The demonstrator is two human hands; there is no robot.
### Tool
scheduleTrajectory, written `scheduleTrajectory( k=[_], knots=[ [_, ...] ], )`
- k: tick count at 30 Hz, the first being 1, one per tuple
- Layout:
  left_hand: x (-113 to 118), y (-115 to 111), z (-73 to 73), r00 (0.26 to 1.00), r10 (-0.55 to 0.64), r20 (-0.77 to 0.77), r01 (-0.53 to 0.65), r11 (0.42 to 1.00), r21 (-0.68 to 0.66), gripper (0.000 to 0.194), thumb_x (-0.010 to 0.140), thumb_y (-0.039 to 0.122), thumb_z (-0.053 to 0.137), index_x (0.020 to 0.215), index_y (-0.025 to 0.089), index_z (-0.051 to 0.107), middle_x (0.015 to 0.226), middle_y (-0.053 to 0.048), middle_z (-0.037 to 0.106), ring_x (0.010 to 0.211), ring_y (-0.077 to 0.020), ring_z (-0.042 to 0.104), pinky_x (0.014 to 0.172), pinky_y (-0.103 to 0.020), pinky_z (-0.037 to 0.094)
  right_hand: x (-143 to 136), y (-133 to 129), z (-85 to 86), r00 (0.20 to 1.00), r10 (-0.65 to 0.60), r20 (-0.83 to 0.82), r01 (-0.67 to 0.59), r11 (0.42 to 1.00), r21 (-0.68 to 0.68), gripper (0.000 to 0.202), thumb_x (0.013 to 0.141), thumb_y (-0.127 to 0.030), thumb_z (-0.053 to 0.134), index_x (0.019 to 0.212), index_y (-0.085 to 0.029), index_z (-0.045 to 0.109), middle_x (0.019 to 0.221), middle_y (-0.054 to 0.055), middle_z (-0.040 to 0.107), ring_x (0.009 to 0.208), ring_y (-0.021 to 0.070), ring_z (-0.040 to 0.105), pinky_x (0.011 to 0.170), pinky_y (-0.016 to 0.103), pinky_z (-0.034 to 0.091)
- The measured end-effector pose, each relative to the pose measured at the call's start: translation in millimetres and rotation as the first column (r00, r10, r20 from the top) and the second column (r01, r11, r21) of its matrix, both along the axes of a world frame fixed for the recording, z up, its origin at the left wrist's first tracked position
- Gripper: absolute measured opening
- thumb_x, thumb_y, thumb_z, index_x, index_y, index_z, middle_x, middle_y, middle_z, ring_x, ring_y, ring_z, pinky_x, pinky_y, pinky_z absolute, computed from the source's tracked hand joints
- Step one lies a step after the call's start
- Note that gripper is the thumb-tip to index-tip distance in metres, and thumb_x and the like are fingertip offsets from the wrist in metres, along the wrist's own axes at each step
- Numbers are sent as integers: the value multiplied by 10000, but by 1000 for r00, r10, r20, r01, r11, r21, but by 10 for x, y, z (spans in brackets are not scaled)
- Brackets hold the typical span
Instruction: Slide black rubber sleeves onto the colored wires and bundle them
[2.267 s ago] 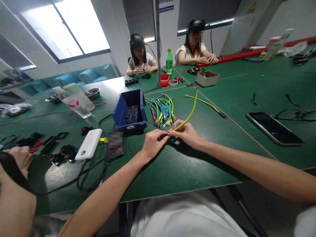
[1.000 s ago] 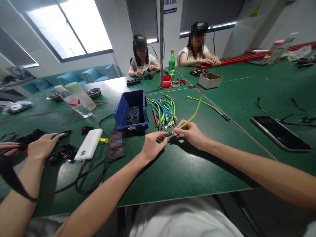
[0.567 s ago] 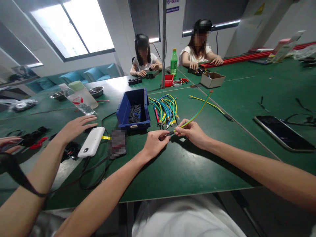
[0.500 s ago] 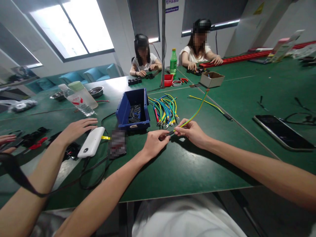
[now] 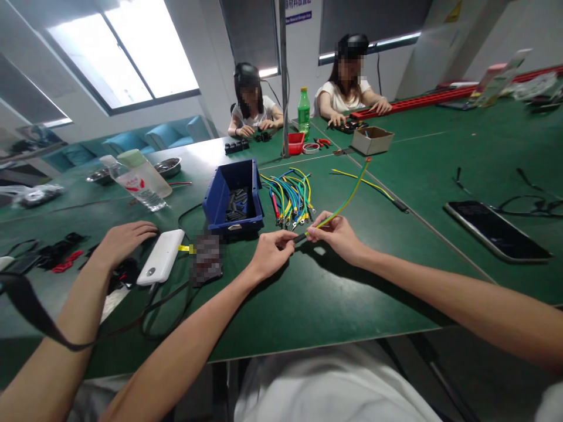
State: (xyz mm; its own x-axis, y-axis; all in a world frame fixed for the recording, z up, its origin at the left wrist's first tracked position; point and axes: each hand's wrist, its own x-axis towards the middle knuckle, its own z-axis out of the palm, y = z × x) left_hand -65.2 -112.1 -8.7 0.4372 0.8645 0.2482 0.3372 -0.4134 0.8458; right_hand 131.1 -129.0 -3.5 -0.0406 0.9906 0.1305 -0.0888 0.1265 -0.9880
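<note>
Between the fingertips of my left hand (image 5: 271,251) is one end of a short black sleeve (image 5: 299,238), which looks like heat-shrink tubing. My right hand (image 5: 336,235) pinches a yellow-green wire (image 5: 352,199) close to where it meets the sleeve. The wire's free end curves up and away over the table. Just beyond my hands lies a bundle of blue, green and yellow wires (image 5: 290,190) with metal lugs. A blue bin (image 5: 211,208) left of the bundle holds several black sleeves (image 5: 237,205). Another yellow-green wire (image 5: 373,184) with a black sleeve lies to the right.
A co-worker's hand (image 5: 125,240) rests by a white power bank (image 5: 161,258) and cables on my left. A phone (image 5: 497,231) lies at right, near glasses (image 5: 528,202). Farther back stand a cardboard box (image 5: 373,142), a metal pole (image 5: 284,88) and bottles. Two people sit opposite.
The view has shifted slightly. More of the black sleeve shows between my hands. The co-worker's hand beside me has drawn back a little from the power bank.
</note>
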Motion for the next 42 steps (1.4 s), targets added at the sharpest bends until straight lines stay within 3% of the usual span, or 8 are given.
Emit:
scheduleTrajectory(
  k=[5,12,16,20,25,30,36,42],
  knots=[
    [-10,-8,32,1000,-6,-21,5,1000,-12,215,773,173,545,903,119,708,719,-35,685,575,-102,577,531,-190,424,-49,-85,31,994,-57,93,51,996,67,270,714,-395,742,754,-194,566,641,5,659,602,153,641,600,277,508],
    [-28,-53,154,999,-31,-12,30,999,-46,237,713,148,566,882,113,727,663,-12,642,562,-81,504,539,-180,398,-122,-254,42,958,-184,219,141,970,196,238,767,-392,706,843,-220,560,768,20,652,638,164,640,602,288,494],
    [-13,-85,199,999,-40,33,42,996,-82,277,696,154,578,918,111,739,631,0,618,539,-75,479,541,-186,393,-135,-265,47,934,-272,231,194,930,313,236,800,-357,677,935,-236,527,822,19,635,684,163,628,606,282,468],
    [18,-107,166,993,-23,114,35,994,-100,278,707,169,565,914,113,742,608,16,586,522,-65,448,538,-188,379,-144,-248,45,921,-302,246,211,918,335,239,813,-370,654,956,-241,512,837,14,623,723,162,604,632,284,460],
    [74,-129,110,983,15,184,0,997,-83,277,734,176,561,955,98,707,633,6,579,542,-68,461,536,-180,384,-136,-194,33,967,-152,206,107,971,213,260,858,-453,566,1019,-254,520,840,5,633,708,164,620,685,314,500],
    [100,-147,105,987,72,141,-69,997,-29,288,711,141,567,977,107,673,641,11,596,562,-75,489,569,-182,412,-118,-120,8,995,1,96,-11,994,110,283,853,-478,565,1038,-267,523,761,-11,637,662,174,635,647,325,518],
    [101,-121,74,993,101,61,-101,995,-1,220,733,147,539,883,123,698,666,0,620,596,-94,524,598,-197,437,-112,-105,15,992,0,124,-10,996,86,292,852,-481,568,1035,-255,553,705,-2,657,658,185,649,656,334,517],
    [82,-84,60,999,28,27,-26,998,-65,220,784,231,539,890,116,694,690,-18,648,607,-114,561,596,-213,444,-100,-124,39,990,-45,137,29,993,118,282,851,-459,583,1030,-241,596,684,-3,646,635,169,623,662,328,508]
  ],
)
